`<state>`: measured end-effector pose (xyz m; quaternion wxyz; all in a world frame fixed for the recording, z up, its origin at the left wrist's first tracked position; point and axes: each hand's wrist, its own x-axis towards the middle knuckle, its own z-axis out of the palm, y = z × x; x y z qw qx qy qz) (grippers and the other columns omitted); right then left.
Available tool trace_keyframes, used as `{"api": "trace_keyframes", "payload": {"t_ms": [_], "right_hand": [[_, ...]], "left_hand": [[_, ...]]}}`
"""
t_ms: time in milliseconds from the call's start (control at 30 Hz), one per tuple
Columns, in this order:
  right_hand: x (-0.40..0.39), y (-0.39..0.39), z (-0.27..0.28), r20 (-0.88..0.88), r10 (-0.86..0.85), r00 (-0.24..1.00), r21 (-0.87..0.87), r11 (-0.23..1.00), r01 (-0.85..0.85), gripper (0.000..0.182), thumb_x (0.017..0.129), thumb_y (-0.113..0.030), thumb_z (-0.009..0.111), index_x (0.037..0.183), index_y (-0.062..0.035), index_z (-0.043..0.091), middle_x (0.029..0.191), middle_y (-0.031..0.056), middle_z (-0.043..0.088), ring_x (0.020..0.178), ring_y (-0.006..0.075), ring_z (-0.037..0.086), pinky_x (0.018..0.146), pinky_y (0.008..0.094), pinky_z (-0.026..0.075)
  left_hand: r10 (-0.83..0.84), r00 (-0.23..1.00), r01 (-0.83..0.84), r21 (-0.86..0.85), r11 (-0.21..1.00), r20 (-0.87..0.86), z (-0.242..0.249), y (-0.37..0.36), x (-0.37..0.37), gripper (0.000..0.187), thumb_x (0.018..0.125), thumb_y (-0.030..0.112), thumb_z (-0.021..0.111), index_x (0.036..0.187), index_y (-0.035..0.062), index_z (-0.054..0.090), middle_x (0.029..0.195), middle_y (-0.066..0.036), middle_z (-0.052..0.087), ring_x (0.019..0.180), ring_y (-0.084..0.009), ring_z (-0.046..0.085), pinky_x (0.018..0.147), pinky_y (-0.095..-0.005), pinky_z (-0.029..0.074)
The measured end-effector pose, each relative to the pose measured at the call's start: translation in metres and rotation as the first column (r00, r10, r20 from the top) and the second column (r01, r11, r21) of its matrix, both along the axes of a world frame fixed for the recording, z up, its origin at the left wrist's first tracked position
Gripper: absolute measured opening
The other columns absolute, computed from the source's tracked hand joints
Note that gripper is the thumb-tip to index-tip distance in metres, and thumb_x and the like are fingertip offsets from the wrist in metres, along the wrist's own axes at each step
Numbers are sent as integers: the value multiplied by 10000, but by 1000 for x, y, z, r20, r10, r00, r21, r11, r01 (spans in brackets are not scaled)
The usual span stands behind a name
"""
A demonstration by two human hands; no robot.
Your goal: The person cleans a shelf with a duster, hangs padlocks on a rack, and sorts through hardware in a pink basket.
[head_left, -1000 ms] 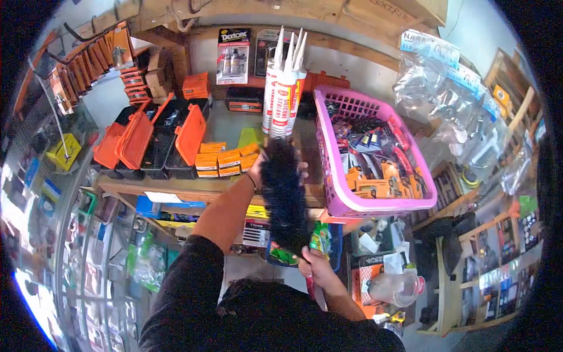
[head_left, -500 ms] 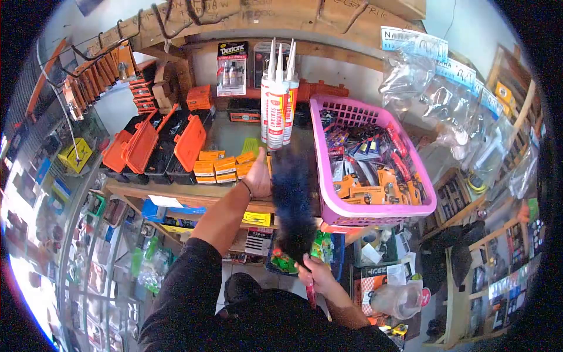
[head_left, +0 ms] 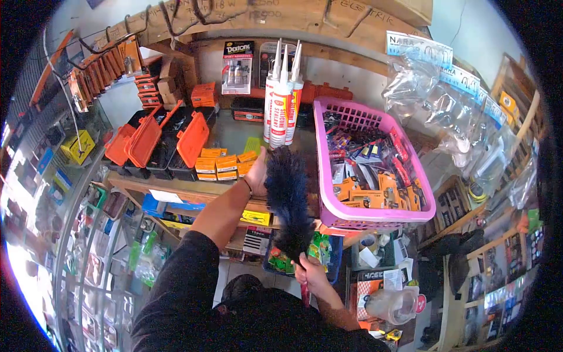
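Note:
My right hand [head_left: 312,274] is closed round the handle of a dark, fluffy feather duster [head_left: 288,196]. The duster stands nearly upright in front of me, its head reaching over the shelf edge. Just left of it, my left hand [head_left: 255,176] is at the shelf front, next to small orange-yellow boxes [head_left: 227,166]. The duster hides most of its fingers, so whether it holds anything does not show. Behind the duster's tip, three white silicone sealant tubes [head_left: 280,114] stand together with nozzles up.
A pink basket [head_left: 375,212] of small packaged goods sits right of the duster. Black cases with orange lids [head_left: 192,139] are on the left. Plastic-bagged items [head_left: 437,88] hang at the right, metal hooks [head_left: 170,20] overhead. Below is a blue bin [head_left: 335,258] with green packets.
The duster's head has swung slightly left and looks sharper than before. My right hand has shifted a little left with it. My left hand stays by the small boxes.

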<state>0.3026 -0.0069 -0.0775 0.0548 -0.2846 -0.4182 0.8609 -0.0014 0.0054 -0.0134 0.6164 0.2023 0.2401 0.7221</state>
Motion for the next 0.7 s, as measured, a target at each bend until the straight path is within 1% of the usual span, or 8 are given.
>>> {"api": "trace_keyframes", "payload": {"t_ms": [67,200,267,400,433,567,633,700], "right_hand": [[0,-2,1,103,113,988,21,993,-116,312,913,-292,392,847,-6,498,430,-19,330,341,83,290,345,230,230],[10,10,-12,45,74,996,18,997,-75,305,910,-293,402,794,-27,496,426,-22,332,335,81,290,335,225,227],[9,8,-6,27,4,1000,45,999,-5,326,905,-314,405,781,-25,492,422,-21,320,334,85,292,335,224,228],[-1,3,-6,-62,15,998,-52,998,-19,343,902,-330,401,819,-9,488,424,-17,315,333,93,286,336,229,226],[-2,2,-9,-53,77,996,-61,995,-80,335,903,-325,400,826,-10,485,426,-13,316,334,95,284,336,236,224],[-5,0,6,-9,41,999,-66,997,-42,323,909,-307,387,839,-6,480,430,-6,316,338,103,277,351,246,229],[-5,-2,4,35,-34,999,-29,999,35,319,914,-300,376,834,-8,476,431,-9,314,338,105,278,353,245,235],[-1,6,-2,3,91,996,-71,993,-91,317,913,-300,376,824,-12,473,430,-9,315,338,105,280,348,247,231]], "left_hand": [[-429,903,405,320,857,7,4,-4,0,764,760,689,269,1257,119,381,1256,-137,423,1164,-320,386,979,-518,249],[-423,902,426,327,844,-83,6,-5,3,759,768,688,240,1244,117,394,1246,-131,435,1146,-287,416,968,-507,271],[-88,983,101,-77,992,160,4,-2,-2,775,786,674,220,1264,80,359,1256,-165,416,1154,-308,399,991,-467,262],[20,998,-27,-146,989,-53,12,-3,3,764,792,665,232,1241,64,374,1237,-161,435,1131,-323,419,964,-474,299],[-176,981,163,151,975,78,-1,1,-3,745,787,661,255,1227,75,387,1218,-178,444,1100,-336,440,950,-475,321],[-276,948,245,190,951,161,-1,-3,-1,803,717,713,331,1230,99,396,1215,-244,418,1133,-423,380,974,-546,248],[-189,876,214,-7,977,444,0,1,-10,790,709,704,369,1241,121,387,1208,-240,426,1152,-445,346,979,-547,238],[-323,908,278,194,941,266,-7,4,-9,791,720,704,349,1252,120,375,1217,-223,426,1158,-424,351,978,-539,244]]}}
